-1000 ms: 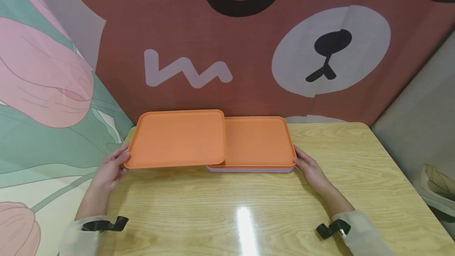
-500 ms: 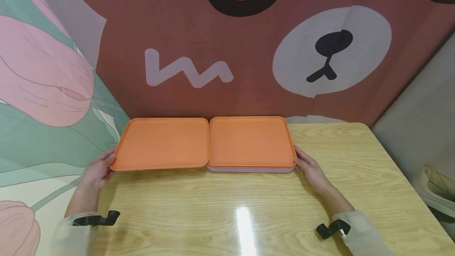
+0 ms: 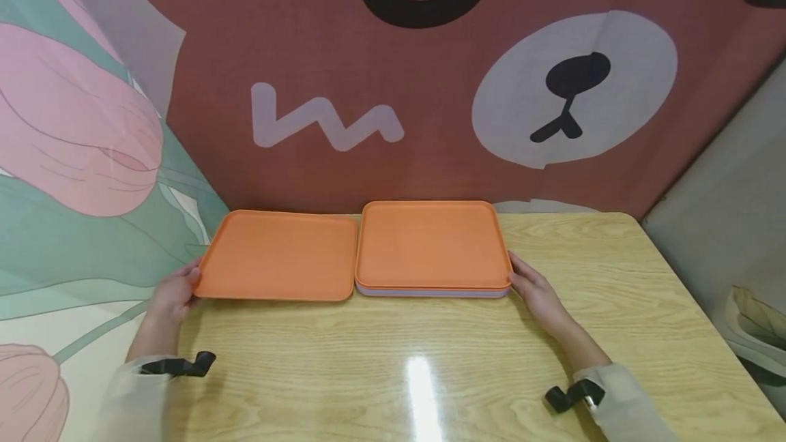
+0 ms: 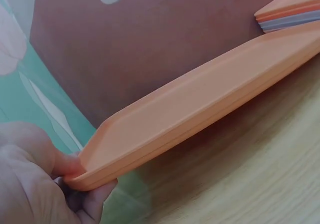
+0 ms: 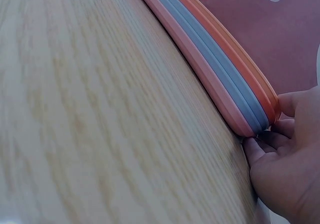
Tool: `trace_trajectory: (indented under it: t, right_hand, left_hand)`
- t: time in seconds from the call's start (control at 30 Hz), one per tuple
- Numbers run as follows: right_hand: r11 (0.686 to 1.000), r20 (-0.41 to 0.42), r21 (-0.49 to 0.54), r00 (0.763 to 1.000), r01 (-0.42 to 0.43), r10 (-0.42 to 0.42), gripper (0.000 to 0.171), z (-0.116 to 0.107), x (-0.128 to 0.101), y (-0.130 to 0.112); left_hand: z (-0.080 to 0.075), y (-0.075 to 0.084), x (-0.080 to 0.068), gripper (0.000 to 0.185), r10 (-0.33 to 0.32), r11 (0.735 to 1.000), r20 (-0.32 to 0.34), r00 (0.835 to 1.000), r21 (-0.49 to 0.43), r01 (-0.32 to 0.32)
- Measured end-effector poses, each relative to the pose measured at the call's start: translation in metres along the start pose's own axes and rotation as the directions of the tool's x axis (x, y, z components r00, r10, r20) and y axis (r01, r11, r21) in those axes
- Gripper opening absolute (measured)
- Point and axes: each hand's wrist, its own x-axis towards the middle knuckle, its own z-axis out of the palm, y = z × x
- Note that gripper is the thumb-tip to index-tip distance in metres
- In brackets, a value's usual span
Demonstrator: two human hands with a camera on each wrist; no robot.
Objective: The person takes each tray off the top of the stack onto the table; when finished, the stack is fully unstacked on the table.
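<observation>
Left hand [image 3: 175,294] pinches the near-left corner of 1 orange tray [image 3: 279,254], thumb on the rim and fingers curled under it, as the left wrist view shows. That tray sits left of the stack of trays [image 3: 432,245], its right edge just beside or touching the stack, can't tell which. Its left end looks a bit raised off the wooden table [image 3: 430,360] in the left wrist view, while the right end is low near the stack's base. Right hand [image 3: 535,294] is at the stack's near-right corner, fingertips [image 5: 260,146] curled against the bottom edges and thumb near the top rim, gripping or steadying it. The stack is at the far middle of the table against the bear-print backdrop [image 3: 430,74] and shows orange, blue-grey and pink layers in the right wrist view. The step looks like setting the single tray flat beside the stack. To do it well: lower the left corner slowly, keep the tray level, don't shove its right edge into the stack, and keep the right hand bracing so the stack doesn't slide. Pull the lower fingers out only once the tray rests flat. The tray's left edge is close to the table's left edge, so watch for overhang.
</observation>
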Motion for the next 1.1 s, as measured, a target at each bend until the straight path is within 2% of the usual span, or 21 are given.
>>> trace_trajectory:
  t: [0.13, 0.3, 0.47, 0.7, 0.8, 0.93, 1.0, 1.1]
  right_hand:
    - [1.0, -0.008, -0.001, 1.0, -0.008, 0.008, 0.062, 0.001, 0.0, 0.0]
    - [1.0, -0.012, 0.001, 1.0, -0.002, 0.002, 0.062, 0.0, 0.0, 0.001]
    - [1.0, -0.02, 0.004, 1.0, 0.01, -0.01, 0.062, -0.002, 0.001, 0.001]
    - [1.0, -0.023, 0.011, 1.0, -0.004, 0.004, 0.062, -0.001, 0.001, 0.001]
    - [1.0, -0.021, 0.011, 1.0, -0.011, 0.011, 0.062, 0.0, 0.001, 0.001]
    - [1.0, -0.015, 0.008, 1.0, -0.007, 0.007, 0.061, 0.0, 0.0, 0.001]
    - [1.0, -0.016, 0.008, 1.0, -0.002, 0.002, 0.061, 0.0, 0.0, 0.001]
    - [1.0, -0.013, 0.015, 1.0, 0.01, -0.01, 0.061, 0.0, 0.001, 0.002]
  left_hand:
    - [0.0, -0.005, 0.006, 0.056, -0.034, 0.999, -0.044, 0.998, 0.04, 0.035]
    - [-0.003, -0.011, 0.014, 0.058, -0.07, 0.997, -0.088, 0.994, 0.016, 0.072]
    - [-0.003, -0.015, 0.021, 0.058, -0.054, 0.998, -0.095, 0.994, 0.03, 0.057]
    - [0.003, -0.018, 0.026, 0.055, -0.021, 0.995, -0.173, 0.985, 0.097, 0.038]
    - [0.007, -0.02, 0.026, 0.051, 0.03, 0.976, -0.252, 0.967, 0.218, 0.026]
    - [0.017, -0.019, 0.025, 0.049, 0.112, 0.925, -0.38, 0.918, 0.377, 0.044]
    - [0.022, -0.017, 0.023, 0.05, 0.146, 0.904, -0.409, 0.901, 0.425, 0.047]
    - [0.027, -0.013, 0.021, 0.05, 0.196, 0.868, -0.418, 0.887, 0.494, 0.041]
